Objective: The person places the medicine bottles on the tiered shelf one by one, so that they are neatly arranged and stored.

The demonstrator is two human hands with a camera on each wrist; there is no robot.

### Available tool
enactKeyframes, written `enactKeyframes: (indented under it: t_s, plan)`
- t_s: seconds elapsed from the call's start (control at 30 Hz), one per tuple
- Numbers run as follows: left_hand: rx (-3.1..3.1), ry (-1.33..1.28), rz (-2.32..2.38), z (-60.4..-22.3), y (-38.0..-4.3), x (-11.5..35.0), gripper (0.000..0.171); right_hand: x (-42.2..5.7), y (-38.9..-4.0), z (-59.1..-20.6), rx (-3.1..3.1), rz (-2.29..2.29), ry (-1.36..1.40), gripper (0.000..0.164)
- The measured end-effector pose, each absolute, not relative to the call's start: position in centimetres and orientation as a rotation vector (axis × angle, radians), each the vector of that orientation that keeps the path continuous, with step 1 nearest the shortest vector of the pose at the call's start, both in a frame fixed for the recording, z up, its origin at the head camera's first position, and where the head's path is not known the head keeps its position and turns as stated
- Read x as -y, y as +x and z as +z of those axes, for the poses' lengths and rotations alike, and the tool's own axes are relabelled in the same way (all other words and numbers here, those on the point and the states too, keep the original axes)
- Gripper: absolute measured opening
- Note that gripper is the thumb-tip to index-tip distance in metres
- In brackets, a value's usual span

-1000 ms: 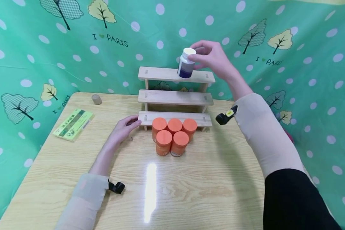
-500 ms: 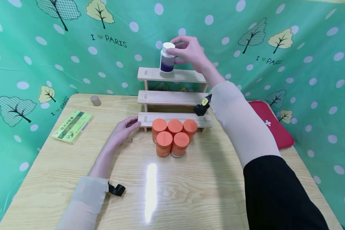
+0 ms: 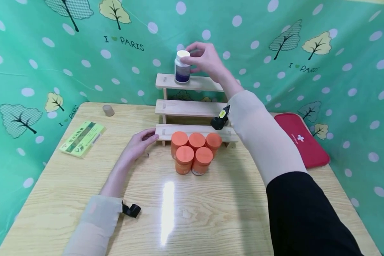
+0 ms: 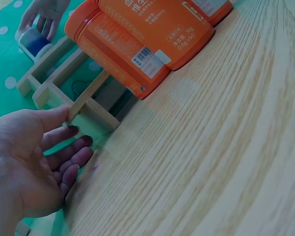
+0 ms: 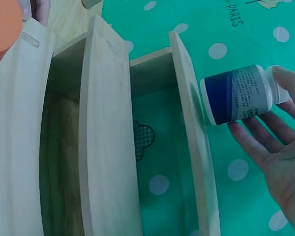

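My right hand [image 3: 206, 61] grips a white pill bottle [image 3: 182, 71] by its cap and neck, thumb toward me. The bottle has a purple-blue label and stands upright at the left part of the top step of a three-tier wooden display rack [image 3: 192, 107]. In the right wrist view, the bottle's base [image 5: 210, 102] is right at the top board. My left hand [image 3: 137, 145] holds the left end of the lowest step, thumb at the front corner, fingers curled beside it. Several orange bottles [image 3: 184, 160] stand grouped before the rack, partly hiding its lowest step.
A green-yellow box [image 3: 83, 138] lies on the left of the wooden table [image 3: 211, 213], with a small grey-brown cylinder [image 3: 108, 110] behind it. A red first-aid pouch [image 3: 302, 142] lies at the right, partly behind my right sleeve. A green patterned cloth [image 3: 131, 71] hangs behind the rack.
My right hand has carried the white pill bottle leftward along the top step, then slightly down onto it. The left hand stays on the rack. The red pouch has come into view.
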State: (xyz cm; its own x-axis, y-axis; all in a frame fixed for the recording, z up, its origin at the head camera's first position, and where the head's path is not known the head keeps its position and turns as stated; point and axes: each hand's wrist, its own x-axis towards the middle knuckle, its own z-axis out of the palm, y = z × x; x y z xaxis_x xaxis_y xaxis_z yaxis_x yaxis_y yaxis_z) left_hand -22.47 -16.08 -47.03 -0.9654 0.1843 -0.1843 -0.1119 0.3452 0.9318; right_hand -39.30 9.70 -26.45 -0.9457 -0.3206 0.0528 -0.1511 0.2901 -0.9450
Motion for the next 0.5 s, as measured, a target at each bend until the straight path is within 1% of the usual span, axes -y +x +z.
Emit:
enactKeyframes:
  t_s: [0.23,0.5]
  plan:
    - [-2.329,0.055,1.681,-47.17,-22.46,16.13,0.066,-9.57,-39.27,-27.34,-2.43,-1.7,-0.445,0.032]
    - [-2.332,0.071,1.69,-46.96,-22.45,16.21,0.065,-9.42,-39.2,-27.35,-2.436,-1.711,-0.446,0.034]
